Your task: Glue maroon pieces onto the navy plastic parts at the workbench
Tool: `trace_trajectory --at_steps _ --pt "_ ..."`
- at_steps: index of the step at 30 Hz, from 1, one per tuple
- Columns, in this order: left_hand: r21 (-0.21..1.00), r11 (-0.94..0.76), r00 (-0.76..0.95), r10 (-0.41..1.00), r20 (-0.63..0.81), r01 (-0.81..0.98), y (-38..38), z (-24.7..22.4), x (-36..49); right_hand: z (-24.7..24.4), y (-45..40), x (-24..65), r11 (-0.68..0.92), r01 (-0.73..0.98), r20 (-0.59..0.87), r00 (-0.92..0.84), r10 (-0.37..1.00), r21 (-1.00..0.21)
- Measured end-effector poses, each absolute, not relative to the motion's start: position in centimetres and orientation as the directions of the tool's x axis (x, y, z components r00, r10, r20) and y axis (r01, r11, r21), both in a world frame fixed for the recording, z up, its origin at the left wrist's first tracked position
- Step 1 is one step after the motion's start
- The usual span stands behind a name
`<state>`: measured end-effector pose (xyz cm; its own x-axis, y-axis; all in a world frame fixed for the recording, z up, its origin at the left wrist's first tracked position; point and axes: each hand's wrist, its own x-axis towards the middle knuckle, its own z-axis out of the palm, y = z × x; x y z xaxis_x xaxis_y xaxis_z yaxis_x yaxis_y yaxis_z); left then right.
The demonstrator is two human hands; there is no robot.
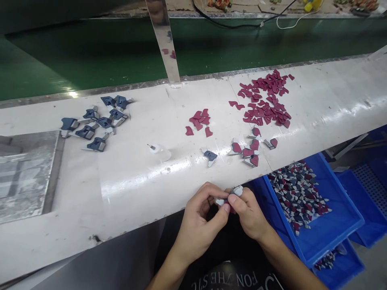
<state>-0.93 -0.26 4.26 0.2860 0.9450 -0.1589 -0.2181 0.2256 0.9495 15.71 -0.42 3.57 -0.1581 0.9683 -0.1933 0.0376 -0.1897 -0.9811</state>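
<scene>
— Pinching what, those hands?
— Both the left hand [198,219] and right hand [248,213] grip one small grey part [232,195] between fingertips, just off the white bench [127,177] edge.
— And nearby?
— Red pieces [267,98] heaped on the bench; a blue bin [329,225] beside the right hand.

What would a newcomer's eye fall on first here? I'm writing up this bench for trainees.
Probably the big heap of dark red pieces at the white table's far right. Next, the left hand and right hand pinching a small grey part at the near edge, beside the blue bin.
</scene>
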Motion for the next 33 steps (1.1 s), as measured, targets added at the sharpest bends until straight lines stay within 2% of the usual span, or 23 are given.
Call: trace_trajectory --at_steps 5,8,11,13,16,19,22,27,30,33 --pt "0.963 0.167 0.306 0.947 -0.098 -0.209 -0.9 4.0 -0.5 4.0 -0.4 15.9 -0.178 0.012 -0.178 -0.169 0.969 -0.984" --pt "0.996 -0.002 0.277 0.960 0.026 -0.087 -0.9 3.7 -0.7 4.3 -0.2 16.0 -0.231 0.012 -0.229 -0.186 0.956 -0.973" --pt "0.971 -0.205 0.296 0.941 0.163 0.118 -0.2 3.3 -1.1 4.5 0.4 16.4 -0.283 0.116 -0.301 -0.178 0.937 -0.952" --pt "0.897 -0.336 0.311 0.919 0.244 0.289 0.3 3.1 -1.3 4.8 0.9 16.8 -0.290 0.228 -0.328 -0.152 0.932 -0.929" --pt "0.716 -0.447 0.305 0.894 0.329 0.536 1.2 2.8 -0.8 5.9 1.9 17.5 -0.251 0.388 -0.288 -0.039 0.957 -0.887" --pt "0.553 -0.459 0.288 0.883 0.370 0.695 2.0 2.2 0.7 7.2 3.6 18.6 -0.213 0.492 -0.166 0.137 0.977 -0.844" --pt "0.495 -0.424 0.235 0.886 0.399 0.759 2.8 1.5 2.6 7.7 6.6 20.3 -0.156 0.576 -0.015 0.243 0.970 -0.803" --pt "0.480 -0.398 0.190 0.885 0.425 0.782 3.6 1.5 3.7 6.7 13.3 23.4 -0.104 0.825 0.215 0.264 0.940 -0.556" --pt "0.525 -0.396 0.145 0.878 0.455 0.753 3.8 2.1 2.8 5.8 16.3 24.2 -0.087 0.906 0.165 0.168 0.972 -0.414" --pt "0.519 -0.335 0.068 0.882 0.465 0.786 4.4 2.3 1.6 5.4 17.8 24.0 -0.078 0.955 0.079 0.105 0.991 -0.285"
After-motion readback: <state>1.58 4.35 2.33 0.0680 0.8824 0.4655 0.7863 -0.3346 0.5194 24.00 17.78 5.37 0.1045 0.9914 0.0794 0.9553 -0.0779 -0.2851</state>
